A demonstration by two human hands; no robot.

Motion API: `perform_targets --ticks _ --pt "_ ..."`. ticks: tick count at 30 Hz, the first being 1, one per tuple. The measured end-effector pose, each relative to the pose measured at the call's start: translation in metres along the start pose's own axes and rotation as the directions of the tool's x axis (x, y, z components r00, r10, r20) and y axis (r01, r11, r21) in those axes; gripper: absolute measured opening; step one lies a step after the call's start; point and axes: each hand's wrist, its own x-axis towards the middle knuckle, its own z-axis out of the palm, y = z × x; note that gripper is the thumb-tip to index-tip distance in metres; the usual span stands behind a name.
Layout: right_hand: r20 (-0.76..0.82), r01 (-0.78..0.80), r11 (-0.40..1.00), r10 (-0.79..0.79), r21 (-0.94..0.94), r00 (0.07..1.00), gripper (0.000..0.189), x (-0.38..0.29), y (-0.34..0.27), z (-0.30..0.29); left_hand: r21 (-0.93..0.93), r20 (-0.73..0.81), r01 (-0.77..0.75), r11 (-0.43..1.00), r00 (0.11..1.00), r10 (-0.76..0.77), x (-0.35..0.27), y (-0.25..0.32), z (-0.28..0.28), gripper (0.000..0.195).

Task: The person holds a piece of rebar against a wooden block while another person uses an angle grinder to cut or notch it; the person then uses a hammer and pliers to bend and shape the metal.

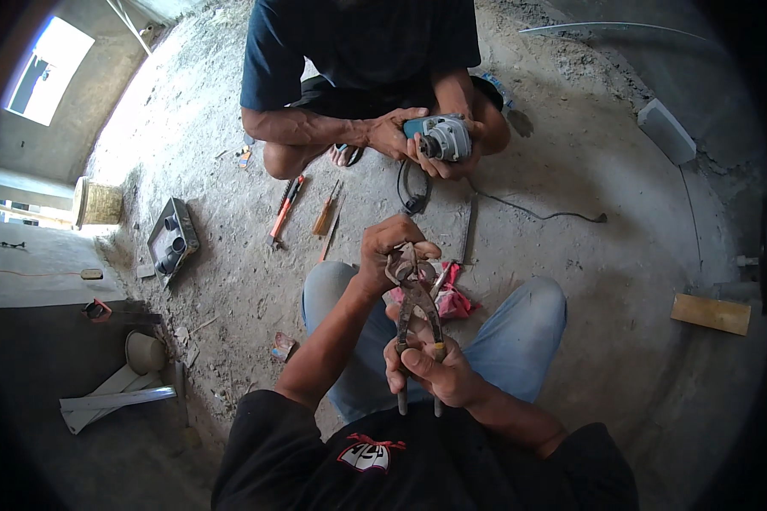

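Note:
My right hand is closed around the handles of rusty end-cutting pincers, which point away from me over my lap. At the jaw end, my left hand has its fingers curled beside the pincers; a small roundish thing seems to lie between its fingers, too unclear to name. Behind the pincers, a pink-red plastic bag lies on the ground between my knees. Opposite me, a seated person's two hands hold a teal and grey angle grinder, with no disc seen on its spindle.
On the rough floor lie a red-handled tool, a screwdriver, a black cable with a plug and a black tray with pipe fittings. A wooden block and a pale block lie at the right.

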Motion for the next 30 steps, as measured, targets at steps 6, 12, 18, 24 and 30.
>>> perform_targets --ticks 6,12,18,24,30 --pt "-0.069 -0.125 0.981 0.116 -0.147 0.991 0.041 -0.004 -0.013 -0.003 -0.045 0.057 0.025 0.999 0.998 -0.022 0.001 -0.003 -0.003 0.014" --pt "-0.074 -0.14 0.988 0.136 -0.059 0.988 0.039 -0.007 -0.017 -0.003 0.059 -0.179 0.01 0.998 0.984 0.001 -0.002 -0.001 0.012 0.031" --pt "-0.03 -0.139 0.99 0.138 -0.032 0.99 0.038 -0.006 -0.01 -0.001 -0.2 -0.418 0.103 0.974 0.89 -0.18 -0.045 -0.016 0.034 0.046" --pt "0.051 -0.166 0.986 0.167 -0.012 0.985 0.036 -0.015 -0.007 -0.007 -0.154 -0.386 0.171 0.973 0.896 -0.219 -0.033 -0.013 0.013 0.051" --pt "0.069 -0.193 0.98 0.19 0.043 0.979 0.034 -0.013 -0.012 -0.006 -0.066 -0.284 0.113 0.991 0.95 -0.128 -0.029 -0.015 0.003 0.049"
